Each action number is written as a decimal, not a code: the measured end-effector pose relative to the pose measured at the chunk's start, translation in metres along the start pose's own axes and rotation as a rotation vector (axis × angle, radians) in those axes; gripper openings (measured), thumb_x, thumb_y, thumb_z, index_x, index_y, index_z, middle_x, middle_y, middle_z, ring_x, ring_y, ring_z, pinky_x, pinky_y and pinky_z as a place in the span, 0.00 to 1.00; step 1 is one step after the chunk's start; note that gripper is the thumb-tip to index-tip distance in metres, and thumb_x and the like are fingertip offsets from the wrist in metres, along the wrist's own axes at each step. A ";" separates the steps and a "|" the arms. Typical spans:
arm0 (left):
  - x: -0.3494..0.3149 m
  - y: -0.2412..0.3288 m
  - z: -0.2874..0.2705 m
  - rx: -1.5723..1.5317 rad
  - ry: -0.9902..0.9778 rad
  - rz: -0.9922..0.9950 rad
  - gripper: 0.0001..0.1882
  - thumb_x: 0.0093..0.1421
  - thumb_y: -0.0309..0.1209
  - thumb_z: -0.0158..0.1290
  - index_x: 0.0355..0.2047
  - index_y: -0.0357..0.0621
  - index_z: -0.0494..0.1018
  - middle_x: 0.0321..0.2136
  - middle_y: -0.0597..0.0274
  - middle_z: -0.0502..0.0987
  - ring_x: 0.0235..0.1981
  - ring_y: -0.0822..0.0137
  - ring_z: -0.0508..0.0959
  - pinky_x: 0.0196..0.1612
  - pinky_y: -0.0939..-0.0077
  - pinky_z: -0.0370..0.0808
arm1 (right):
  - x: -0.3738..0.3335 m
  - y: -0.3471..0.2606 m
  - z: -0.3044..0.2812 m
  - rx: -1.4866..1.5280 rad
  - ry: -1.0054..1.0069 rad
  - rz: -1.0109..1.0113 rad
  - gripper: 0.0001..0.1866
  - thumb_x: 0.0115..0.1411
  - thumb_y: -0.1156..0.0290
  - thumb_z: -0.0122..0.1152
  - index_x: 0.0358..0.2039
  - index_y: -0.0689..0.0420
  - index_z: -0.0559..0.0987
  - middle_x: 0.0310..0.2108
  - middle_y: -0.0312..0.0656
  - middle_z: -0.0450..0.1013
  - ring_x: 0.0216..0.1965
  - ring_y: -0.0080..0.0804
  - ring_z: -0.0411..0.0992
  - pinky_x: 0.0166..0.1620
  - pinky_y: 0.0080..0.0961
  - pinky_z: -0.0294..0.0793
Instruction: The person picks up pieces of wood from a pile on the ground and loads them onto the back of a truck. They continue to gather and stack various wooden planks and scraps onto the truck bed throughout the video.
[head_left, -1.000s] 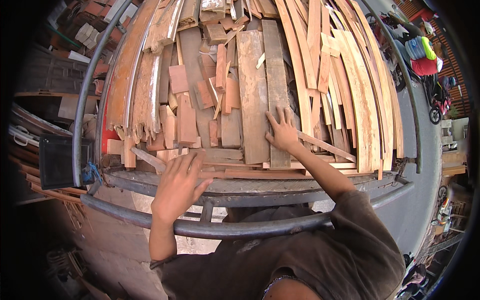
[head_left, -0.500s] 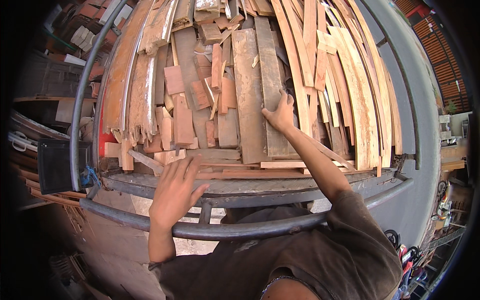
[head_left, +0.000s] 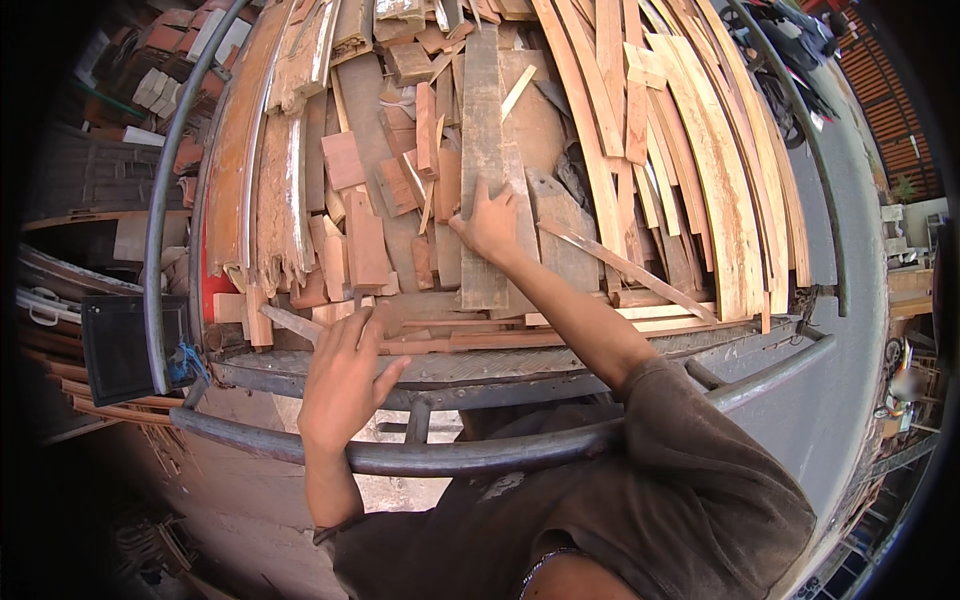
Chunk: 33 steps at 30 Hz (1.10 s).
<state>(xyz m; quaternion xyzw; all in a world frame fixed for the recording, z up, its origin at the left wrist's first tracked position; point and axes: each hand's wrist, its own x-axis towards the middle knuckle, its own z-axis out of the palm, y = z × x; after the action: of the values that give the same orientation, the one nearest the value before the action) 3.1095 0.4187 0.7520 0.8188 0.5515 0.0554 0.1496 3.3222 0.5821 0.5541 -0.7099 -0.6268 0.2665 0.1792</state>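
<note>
My right hand point(head_left: 490, 222) lies across a long weathered grey plank point(head_left: 482, 120), thumb at its left edge and fingers over toward its right edge. The plank lies lengthwise on the load bed, and part of a paler board point(head_left: 513, 165) shows beside it. My left hand point(head_left: 345, 370) is open, fingers stretched out and thumb apart, over the near edge of the bed point(head_left: 460, 370). It holds nothing, and its fingertips are close to a few small wood offcuts. Whether they touch is unclear.
Long light strips point(head_left: 715, 170) lie along the right side, thick worn beams point(head_left: 285, 190) on the left. Short reddish blocks point(head_left: 366, 250) fill the middle. A slanting stick point(head_left: 630, 270) lies right of my arm. A metal pipe rail point(head_left: 480, 455) crosses in front of me.
My right hand has moved left with the grey plank, uncovering a pale stick and a broken board on its right. My left hand has barely moved.
</note>
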 end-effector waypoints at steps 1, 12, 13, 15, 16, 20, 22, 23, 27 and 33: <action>-0.001 0.000 -0.002 0.002 -0.001 0.000 0.35 0.56 0.38 0.63 0.61 0.36 0.66 0.54 0.45 0.72 0.54 0.46 0.72 0.58 0.55 0.68 | -0.003 0.008 0.010 -0.122 -0.005 -0.030 0.50 0.54 0.54 0.68 0.70 0.61 0.55 0.62 0.78 0.53 0.64 0.74 0.53 0.68 0.56 0.53; 0.000 0.003 -0.007 0.055 0.007 0.010 0.36 0.55 0.38 0.64 0.61 0.36 0.65 0.54 0.45 0.72 0.53 0.46 0.72 0.56 0.55 0.68 | -0.045 0.079 -0.014 -0.390 -0.188 -0.132 0.49 0.56 0.47 0.65 0.71 0.57 0.54 0.67 0.76 0.47 0.70 0.75 0.44 0.69 0.56 0.53; 0.000 0.003 -0.006 0.051 0.002 0.020 0.36 0.55 0.37 0.64 0.61 0.36 0.65 0.54 0.45 0.72 0.53 0.46 0.72 0.56 0.54 0.68 | -0.045 0.086 -0.019 -0.417 -0.169 -0.172 0.48 0.57 0.44 0.65 0.70 0.57 0.57 0.68 0.74 0.47 0.70 0.72 0.47 0.69 0.52 0.56; -0.002 0.001 -0.004 0.056 -0.011 0.003 0.36 0.55 0.37 0.64 0.61 0.36 0.65 0.54 0.45 0.72 0.53 0.46 0.72 0.56 0.54 0.68 | -0.021 0.094 -0.053 -0.082 -0.083 -0.123 0.47 0.56 0.42 0.65 0.68 0.56 0.62 0.68 0.71 0.50 0.69 0.70 0.49 0.69 0.57 0.51; -0.002 0.001 -0.003 0.060 -0.020 -0.006 0.36 0.55 0.37 0.64 0.61 0.36 0.65 0.54 0.45 0.72 0.53 0.45 0.72 0.56 0.54 0.68 | 0.001 0.106 -0.076 -0.116 0.097 -0.108 0.45 0.56 0.42 0.65 0.66 0.57 0.64 0.67 0.67 0.53 0.68 0.67 0.53 0.68 0.56 0.54; 0.001 0.000 -0.007 0.043 0.010 -0.023 0.36 0.54 0.37 0.64 0.61 0.36 0.65 0.53 0.45 0.72 0.52 0.44 0.72 0.56 0.54 0.68 | 0.112 0.169 -0.160 -0.186 0.604 0.262 0.55 0.50 0.35 0.68 0.66 0.60 0.60 0.66 0.63 0.57 0.67 0.60 0.56 0.67 0.52 0.56; 0.003 -0.001 -0.008 0.017 -0.004 -0.055 0.36 0.52 0.35 0.65 0.60 0.37 0.66 0.53 0.45 0.72 0.53 0.43 0.71 0.56 0.54 0.68 | 0.158 0.197 -0.179 -0.018 0.524 0.436 0.65 0.42 0.29 0.70 0.69 0.61 0.55 0.66 0.68 0.55 0.68 0.63 0.53 0.68 0.55 0.53; 0.003 -0.003 -0.008 0.029 0.002 -0.052 0.36 0.52 0.35 0.65 0.59 0.36 0.66 0.53 0.45 0.72 0.52 0.44 0.72 0.56 0.54 0.68 | 0.168 0.185 -0.182 -0.099 0.434 0.447 0.69 0.40 0.28 0.71 0.69 0.61 0.52 0.65 0.72 0.53 0.68 0.67 0.52 0.67 0.58 0.51; 0.002 -0.008 -0.007 0.071 -0.023 -0.050 0.36 0.56 0.40 0.63 0.60 0.35 0.66 0.53 0.45 0.72 0.51 0.45 0.72 0.54 0.55 0.69 | 0.166 0.145 -0.150 -0.364 0.255 0.438 0.70 0.40 0.32 0.73 0.71 0.61 0.46 0.62 0.81 0.51 0.67 0.75 0.50 0.67 0.63 0.47; 0.005 -0.009 -0.008 0.025 -0.035 -0.042 0.37 0.53 0.37 0.64 0.60 0.36 0.66 0.52 0.45 0.72 0.51 0.44 0.72 0.55 0.54 0.69 | 0.174 0.138 -0.144 -0.399 0.265 0.260 0.54 0.47 0.44 0.74 0.65 0.62 0.58 0.56 0.73 0.65 0.59 0.66 0.65 0.60 0.54 0.65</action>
<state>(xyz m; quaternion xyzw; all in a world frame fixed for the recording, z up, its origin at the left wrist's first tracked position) 3.1013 0.4274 0.7561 0.8098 0.5663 0.0311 0.1504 3.5306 0.7440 0.5605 -0.8344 -0.5415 0.0631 0.0805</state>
